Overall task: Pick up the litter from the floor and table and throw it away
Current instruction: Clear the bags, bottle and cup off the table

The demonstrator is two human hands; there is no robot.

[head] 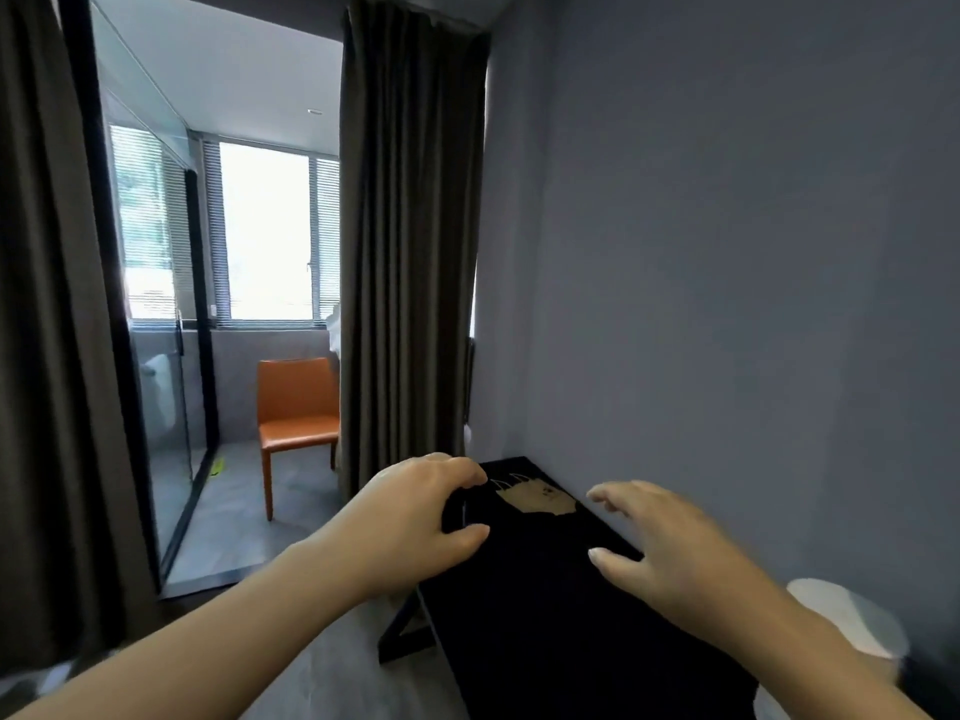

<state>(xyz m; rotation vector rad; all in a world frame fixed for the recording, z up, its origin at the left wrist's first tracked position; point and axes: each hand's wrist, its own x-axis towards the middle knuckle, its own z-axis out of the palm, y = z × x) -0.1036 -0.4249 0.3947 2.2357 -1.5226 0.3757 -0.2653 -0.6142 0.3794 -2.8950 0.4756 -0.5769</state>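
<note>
Brown paper is what both hands are after: a flat bag [540,498] lies on the far end of the black table [545,615], close by the grey wall [727,252]. It sits between the hands and just beyond them. Its two thin handles point to the far left and its body runs back toward the near right, so its long axis slants across the tabletop.

The left hand [426,517] hovers at the table's left edge, fingers arched, thumb apart, holding nothing. Its fingertips are just beside the handles, and I judge it the nearer. The right hand [670,553] is spread wide and empty, fingertips near the bag's right side. Whether either hand touches the bag I cannot tell.

A yellow-green scrap [217,467] on the floor by the orange chair [296,407] is too small to name. A white round thing [841,615] at lower right is blurred and cut off.
</note>
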